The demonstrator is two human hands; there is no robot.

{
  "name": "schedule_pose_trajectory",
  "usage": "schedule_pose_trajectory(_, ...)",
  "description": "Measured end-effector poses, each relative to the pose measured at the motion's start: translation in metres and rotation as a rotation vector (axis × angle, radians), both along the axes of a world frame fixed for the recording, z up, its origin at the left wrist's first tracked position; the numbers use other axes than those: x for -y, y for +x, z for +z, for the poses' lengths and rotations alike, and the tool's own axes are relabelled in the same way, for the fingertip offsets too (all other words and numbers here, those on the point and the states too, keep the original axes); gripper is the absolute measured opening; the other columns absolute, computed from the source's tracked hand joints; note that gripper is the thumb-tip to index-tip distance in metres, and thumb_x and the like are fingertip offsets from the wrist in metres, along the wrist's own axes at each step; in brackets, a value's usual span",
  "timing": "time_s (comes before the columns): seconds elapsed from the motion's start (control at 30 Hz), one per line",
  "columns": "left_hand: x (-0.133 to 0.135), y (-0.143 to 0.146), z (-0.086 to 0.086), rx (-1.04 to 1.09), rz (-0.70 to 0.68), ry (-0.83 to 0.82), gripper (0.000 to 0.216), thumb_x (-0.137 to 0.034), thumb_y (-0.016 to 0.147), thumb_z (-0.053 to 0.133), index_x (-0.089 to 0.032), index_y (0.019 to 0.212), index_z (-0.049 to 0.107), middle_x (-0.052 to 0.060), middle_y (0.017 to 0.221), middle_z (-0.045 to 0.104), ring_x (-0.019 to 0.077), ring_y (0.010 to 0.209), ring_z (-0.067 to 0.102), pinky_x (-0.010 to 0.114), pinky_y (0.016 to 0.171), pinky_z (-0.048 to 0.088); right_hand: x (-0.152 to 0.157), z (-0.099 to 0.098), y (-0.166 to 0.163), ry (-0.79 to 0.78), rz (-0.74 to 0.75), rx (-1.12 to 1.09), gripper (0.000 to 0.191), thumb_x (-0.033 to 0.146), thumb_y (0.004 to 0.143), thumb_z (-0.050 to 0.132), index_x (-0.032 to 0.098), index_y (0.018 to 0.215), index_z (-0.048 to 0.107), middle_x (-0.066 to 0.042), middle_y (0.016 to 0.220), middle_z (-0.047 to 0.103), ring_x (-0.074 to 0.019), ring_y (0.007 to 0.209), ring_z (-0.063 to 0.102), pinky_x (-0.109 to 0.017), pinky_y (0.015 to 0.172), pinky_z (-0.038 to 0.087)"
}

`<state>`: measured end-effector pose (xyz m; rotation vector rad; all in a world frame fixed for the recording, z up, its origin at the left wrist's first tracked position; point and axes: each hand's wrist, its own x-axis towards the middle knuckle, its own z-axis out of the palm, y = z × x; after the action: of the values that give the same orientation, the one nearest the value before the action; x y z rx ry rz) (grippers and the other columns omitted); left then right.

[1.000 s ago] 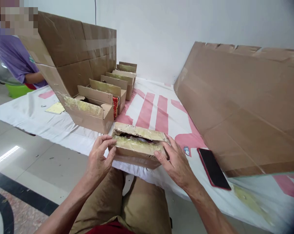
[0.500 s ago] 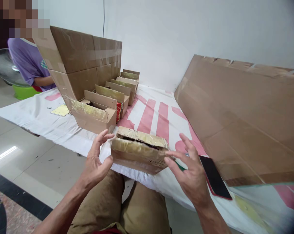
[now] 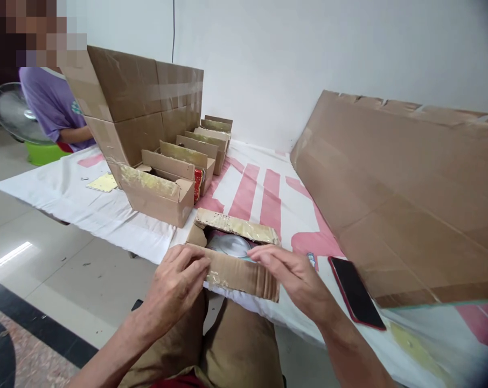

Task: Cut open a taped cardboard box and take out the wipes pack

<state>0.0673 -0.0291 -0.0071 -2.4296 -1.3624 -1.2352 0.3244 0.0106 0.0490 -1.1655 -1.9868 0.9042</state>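
The carton [image 3: 238, 222] is apparently being opened: left hand [image 3: 179, 277] curled at the flap [image 3: 244, 272], grip unclear; right hand [image 3: 296, 275] half-open, seemingly empty; access is requiring flap restraint.

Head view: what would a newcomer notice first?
Probably the open cardboard box at lower centre, with a clear round object inside, left hand and right hand at its front flap. Next, the row of open boxes along the tall cardboard wall on the left. Then the red-edged smartphone on the right, beside a large cardboard panel.
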Motion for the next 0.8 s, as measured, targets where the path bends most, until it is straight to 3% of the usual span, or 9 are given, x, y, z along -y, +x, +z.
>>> schedule_pose_trajectory(0.07,-0.002,0.002,-0.002,-0.080,0.069,0.015,0.026,-0.007,0.091,0.059,-0.018,0.113,0.068,0.014,0.136,0.064,0.0322,0.129,0.054,0.045,0.101,0.050,-0.007,0.004,-0.012,0.012,0.093,0.271,0.036,0.044,0.103,0.048,0.023,0.109,0.077,-0.009,0.116,0.077,-0.0273,0.111,0.070,-0.046,0.101,0.052)
schedule_pose_trajectory(0.13,-0.005,0.004,-0.004,-0.167,0.088,-0.006,0.037,-0.006,0.088,0.056,-0.017,0.123,0.065,0.015,0.147,0.058,0.0365,0.142,0.044,0.052,0.109,0.044,-0.012,0.007,-0.022,0.108,0.091,0.485,0.040,0.044,0.103,0.047,0.021,0.123,0.073,-0.013,0.133,0.071,-0.0314,0.126,0.063,-0.053,0.109,0.047)
schedule_pose_trajectory(0.23,-0.008,0.006,-0.006,-0.213,0.062,-0.054,0.048,-0.004,0.086,0.053,-0.016,0.132,0.060,0.013,0.137,0.066,0.0329,0.138,0.051,0.053,0.113,0.039,-0.024,0.010,-0.032,0.303,-0.005,0.650,0.048,0.043,0.103,0.044,0.016,0.136,0.065,-0.017,0.153,0.054,-0.0343,0.143,0.048,-0.056,0.116,0.039)
schedule_pose_trajectory(0.33,-0.008,0.008,-0.011,-0.191,0.066,-0.054,0.046,-0.005,0.088,0.051,-0.016,0.132,0.059,0.012,0.133,0.068,0.0302,0.135,0.054,0.051,0.115,0.036,-0.050,0.008,-0.035,0.371,-0.074,0.769,0.049,0.038,0.101,0.047,0.014,0.143,0.057,-0.017,0.158,0.048,-0.0350,0.146,0.043,-0.056,0.117,0.035)
schedule_pose_trajectory(0.43,-0.008,0.007,-0.016,-0.178,0.065,-0.048,0.048,-0.005,0.089,0.051,-0.017,0.135,0.058,0.012,0.135,0.067,0.0296,0.137,0.053,0.051,0.117,0.033,-0.080,-0.001,-0.037,0.293,-0.062,0.893,0.050,0.029,0.096,0.054,0.015,0.144,0.054,-0.017,0.151,0.056,-0.0356,0.137,0.051,-0.052,0.110,0.038)
schedule_pose_trajectory(0.53,-0.008,0.007,-0.020,-0.180,0.055,-0.063,0.051,-0.006,0.088,0.052,-0.018,0.137,0.056,0.012,0.140,0.064,0.0293,0.141,0.049,0.051,0.119,0.031,-0.100,-0.010,-0.037,0.175,-0.026,0.952,0.043,0.024,0.096,0.050,0.015,0.137,0.057,-0.016,0.134,0.068,-0.0321,0.121,0.062,-0.040,0.095,0.044)
schedule_pose_trajectory(0.67,-0.010,0.006,-0.020,-0.168,0.053,-0.087,0.056,-0.005,0.085,0.052,-0.018,0.139,0.055,0.012,0.144,0.062,0.0295,0.146,0.044,0.052,0.121,0.031,-0.104,-0.008,-0.033,0.112,-0.010,0.965,0.029,0.023,0.101,0.039,0.019,0.109,0.067,-0.010,0.103,0.077,-0.0244,0.091,0.069,-0.032,0.071,0.039)
schedule_pose_trajectory(0.8,-0.015,0.008,-0.016,-0.146,0.047,-0.111,0.052,-0.005,0.084,0.053,-0.018,0.134,0.058,0.012,0.142,0.063,0.0294,0.145,0.046,0.054,0.122,0.033,-0.099,-0.001,-0.022,0.128,0.007,0.979,0.026,0.025,0.099,0.042,0.020,0.096,0.067,-0.008,0.088,0.076,-0.0231,0.080,0.067,-0.031,0.066,0.036)
